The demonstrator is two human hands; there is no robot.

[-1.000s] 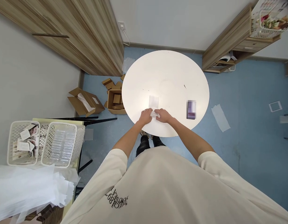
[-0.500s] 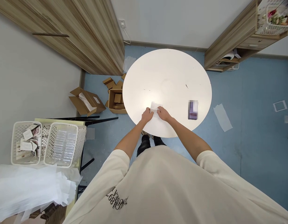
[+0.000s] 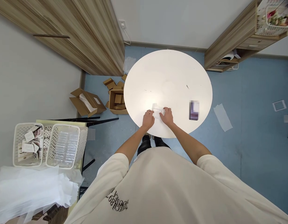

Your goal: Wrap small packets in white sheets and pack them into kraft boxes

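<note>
A small, thin white sheet [image 3: 158, 113], folded or wrapped, lies near the front edge of the round white table [image 3: 167, 71]. At its left side, my left hand [image 3: 148, 120] has its fingers bent over the edge, thumb against it. My right hand [image 3: 166, 116] grips the opposite side between thumb and curled fingers. Whether anything is inside the white sheet cannot be made out. To the right of my right hand, a purple and white box-like item [image 3: 194, 110] rests on the table, its face blurred.
On the left, a side table carries a basket of cards [image 3: 29, 143], a basket of clear plastic packs [image 3: 64, 146] and a stack of white sheets [image 3: 34, 189]. Open cardboard boxes [image 3: 117, 101] stand on the floor beside the round table. A white sheet [image 3: 222, 117] lies on the right-hand floor.
Both hands have spread slightly apart and shifted a little right, with fingers now lying more over the white sheet's sides. The purple item stays in place on the table.
</note>
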